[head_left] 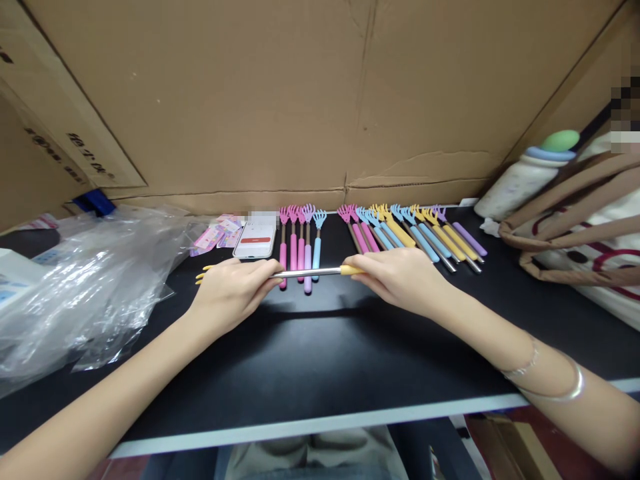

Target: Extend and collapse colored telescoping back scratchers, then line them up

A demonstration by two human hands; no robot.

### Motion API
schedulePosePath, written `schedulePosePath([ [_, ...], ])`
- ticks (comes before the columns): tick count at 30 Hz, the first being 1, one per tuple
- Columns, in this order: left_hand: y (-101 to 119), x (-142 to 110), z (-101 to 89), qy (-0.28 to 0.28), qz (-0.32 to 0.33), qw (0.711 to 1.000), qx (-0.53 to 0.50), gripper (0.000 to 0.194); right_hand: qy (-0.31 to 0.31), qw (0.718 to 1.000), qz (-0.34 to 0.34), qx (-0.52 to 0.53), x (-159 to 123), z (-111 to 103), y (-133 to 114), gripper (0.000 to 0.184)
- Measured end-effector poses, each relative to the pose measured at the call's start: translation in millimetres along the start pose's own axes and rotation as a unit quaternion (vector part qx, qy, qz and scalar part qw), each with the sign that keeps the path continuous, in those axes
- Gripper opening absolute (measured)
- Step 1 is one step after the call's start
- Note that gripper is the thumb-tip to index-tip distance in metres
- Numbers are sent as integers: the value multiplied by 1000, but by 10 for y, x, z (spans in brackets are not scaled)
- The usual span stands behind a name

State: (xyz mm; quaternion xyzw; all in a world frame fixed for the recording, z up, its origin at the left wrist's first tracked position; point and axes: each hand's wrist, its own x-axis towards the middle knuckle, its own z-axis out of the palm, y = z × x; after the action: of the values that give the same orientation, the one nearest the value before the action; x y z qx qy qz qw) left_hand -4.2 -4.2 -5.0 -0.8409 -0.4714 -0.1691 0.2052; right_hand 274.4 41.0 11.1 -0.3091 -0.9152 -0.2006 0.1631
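Note:
Above the black tabletop I hold a yellow back scratcher [315,272] level between both hands, its metal rod bare in the middle. My left hand [237,283] is closed around its claw end, with yellow prongs poking out past the fingers. At the other end my right hand [400,277] grips the yellow handle, most of which is hidden. Behind my hands lies a small group of back scratchers [301,250] in pink, purple and light blue. A larger row of back scratchers [425,239] in pink, blue, yellow and purple lies beyond my right hand.
Clear plastic bags [100,293] are heaped at the left. Colourful cards [215,235] and a phone [256,237] lie near the back. A white bottle [523,180] and a bag with brown straps [585,227] stand at the right. A cardboard wall [250,100] rises behind the table.

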Motion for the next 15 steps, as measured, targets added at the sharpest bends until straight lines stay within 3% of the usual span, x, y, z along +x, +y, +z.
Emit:
schedulePosePath([
  [15,10,5,-3,4,11,1000,8,29,-5,1000,-3,8,2,-5,-9,37],
])
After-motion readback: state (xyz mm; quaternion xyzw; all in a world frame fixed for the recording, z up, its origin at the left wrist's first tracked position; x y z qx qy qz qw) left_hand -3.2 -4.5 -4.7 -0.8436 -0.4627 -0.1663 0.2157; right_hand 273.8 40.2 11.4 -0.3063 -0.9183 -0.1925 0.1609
